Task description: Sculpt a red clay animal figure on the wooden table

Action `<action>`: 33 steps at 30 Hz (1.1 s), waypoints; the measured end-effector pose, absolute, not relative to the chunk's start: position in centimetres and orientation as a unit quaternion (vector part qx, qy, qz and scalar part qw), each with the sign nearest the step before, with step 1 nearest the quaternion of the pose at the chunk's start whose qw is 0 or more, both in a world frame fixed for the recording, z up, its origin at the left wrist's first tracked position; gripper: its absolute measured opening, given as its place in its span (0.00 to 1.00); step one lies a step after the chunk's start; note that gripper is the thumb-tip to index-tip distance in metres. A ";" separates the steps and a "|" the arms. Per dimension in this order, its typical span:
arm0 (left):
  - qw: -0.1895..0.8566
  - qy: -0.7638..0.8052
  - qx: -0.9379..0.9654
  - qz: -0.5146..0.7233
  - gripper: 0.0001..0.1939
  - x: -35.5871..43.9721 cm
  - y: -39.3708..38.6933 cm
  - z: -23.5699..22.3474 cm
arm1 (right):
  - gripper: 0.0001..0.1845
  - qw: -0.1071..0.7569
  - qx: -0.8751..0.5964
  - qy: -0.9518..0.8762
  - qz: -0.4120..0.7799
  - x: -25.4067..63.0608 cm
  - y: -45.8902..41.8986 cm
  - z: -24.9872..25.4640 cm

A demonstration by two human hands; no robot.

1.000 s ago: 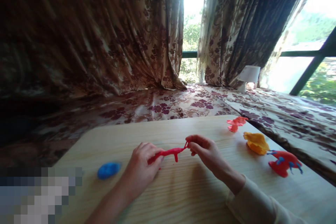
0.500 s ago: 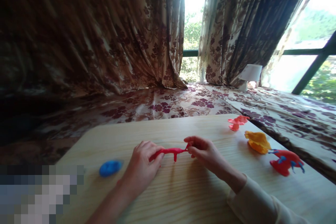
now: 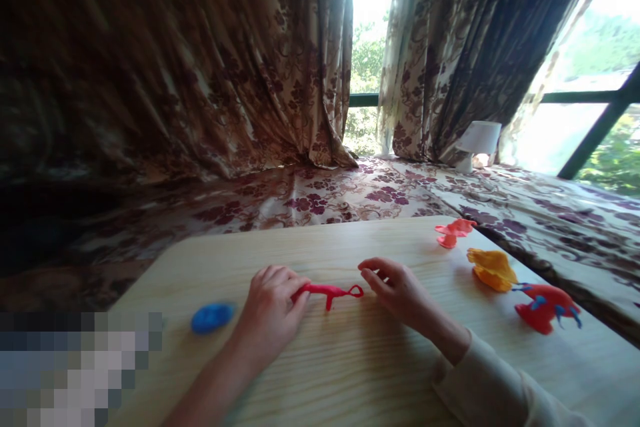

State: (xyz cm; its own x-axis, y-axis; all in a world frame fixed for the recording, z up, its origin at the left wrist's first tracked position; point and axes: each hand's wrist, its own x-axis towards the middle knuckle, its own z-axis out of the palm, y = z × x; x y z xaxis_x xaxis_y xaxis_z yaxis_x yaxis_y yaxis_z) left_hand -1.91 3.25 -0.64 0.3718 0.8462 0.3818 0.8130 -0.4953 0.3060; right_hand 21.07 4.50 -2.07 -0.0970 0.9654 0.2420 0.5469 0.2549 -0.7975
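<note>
Red clay piece (image 3: 329, 291), ending in a small loop, was held above the pale wooden bench (image 3: 225, 373) by the left hand (image 3: 276, 300), its grip clamped on the near end, while the right hand (image 3: 393, 283) was held just beside the loop, its grip apart and, it seemed, touching nothing. A blue lump (image 3: 212, 317) was seen left of the hands, and coral (image 3: 451, 233), yellow (image 3: 493, 269) and red-and-blue (image 3: 545, 307) shapes were lined along the right edge.

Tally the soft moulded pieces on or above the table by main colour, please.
Red: 2 (looped piece in the left hand; blue-trimmed piece)
Blue: 1 (flattish piece)
Yellow-orange: 1 (crumpled piece)
Coral: 1 (wavy-topped piece)
Total: 5
</note>
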 end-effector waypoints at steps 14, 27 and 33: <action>0.080 0.504 0.786 0.350 0.11 -3.0 4.0 0.2 | 0.12 0.382 -0.529 -0.737 0.179 21.4 4.7 -2.6; 0.160 0.531 0.678 0.482 0.11 -4.7 4.5 1.2 | 0.10 0.331 -0.410 -0.838 0.140 14.8 3.4 -1.5; 0.329 0.536 0.585 0.512 0.18 -4.4 4.6 1.0 | 0.12 0.424 -0.436 -0.704 0.367 16.0 3.5 0.2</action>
